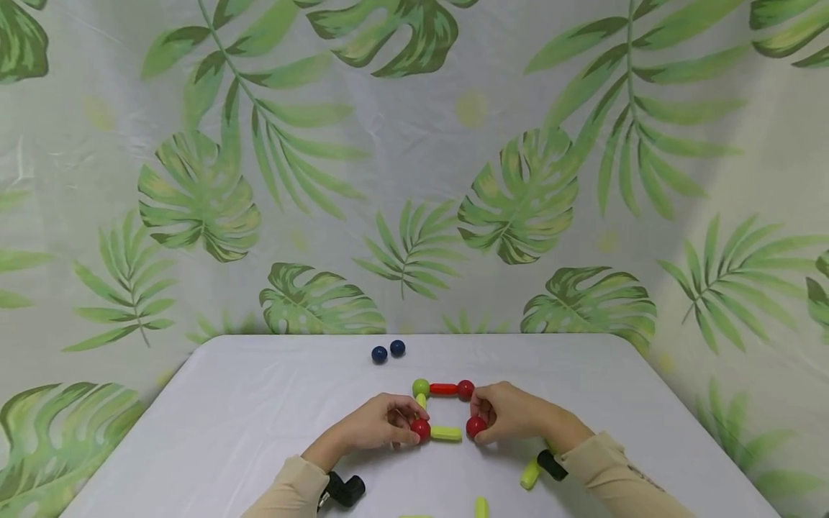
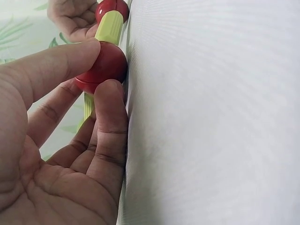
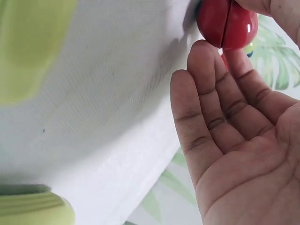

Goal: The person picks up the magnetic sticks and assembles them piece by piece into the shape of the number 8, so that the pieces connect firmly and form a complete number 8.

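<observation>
My left hand pinches a red ball between thumb and fingers, low over the white table. From that ball a yellow-green rod points right; another yellow-green rod runs back to a green ball. A red rod links the green ball to a far red ball. My right hand pinches a separate red ball, which has a seam round it in the right wrist view. A narrow gap shows in the head view between this ball and the front rod's right end.
Two dark blue balls sit toward the table's back edge. A loose yellow-green rod lies beneath the right wrist, and another rod is at the near edge of view. Behind the table hangs a leaf-patterned cloth.
</observation>
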Motion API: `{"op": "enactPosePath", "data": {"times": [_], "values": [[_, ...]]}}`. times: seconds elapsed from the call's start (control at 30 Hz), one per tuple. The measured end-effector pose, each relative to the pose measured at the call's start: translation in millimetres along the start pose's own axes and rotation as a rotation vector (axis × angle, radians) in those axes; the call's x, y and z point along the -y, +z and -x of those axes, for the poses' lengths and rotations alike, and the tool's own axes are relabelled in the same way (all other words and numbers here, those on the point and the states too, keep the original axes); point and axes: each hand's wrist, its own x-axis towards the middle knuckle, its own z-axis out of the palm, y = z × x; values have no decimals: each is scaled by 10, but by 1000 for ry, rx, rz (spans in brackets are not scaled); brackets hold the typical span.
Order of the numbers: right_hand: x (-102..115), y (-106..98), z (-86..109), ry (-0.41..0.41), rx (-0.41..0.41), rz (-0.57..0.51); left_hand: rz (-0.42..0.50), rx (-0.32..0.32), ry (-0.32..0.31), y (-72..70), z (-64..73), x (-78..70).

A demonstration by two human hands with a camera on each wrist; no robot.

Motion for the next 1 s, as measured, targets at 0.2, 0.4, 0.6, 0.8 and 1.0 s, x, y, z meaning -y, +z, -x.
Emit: {"op": "enactPosePath", "data": {"times": [0.2,0.4,0.6,0.8,1.0], "values": [[25,25,-8,17,1,-12,-1,4,-4,-9,-13,0],[48,34,-17,9,4,-22,1,-1,-21,-13,-10,-12],[68,47,-17,28,6,-33,9,4,-14,-16,2,-10],[55,68,-10,31,2,-45,12,2,8,-7,15,-23],[19,77,-12,13,-2,-49,5,-122,-55,18,7,-58]]}}
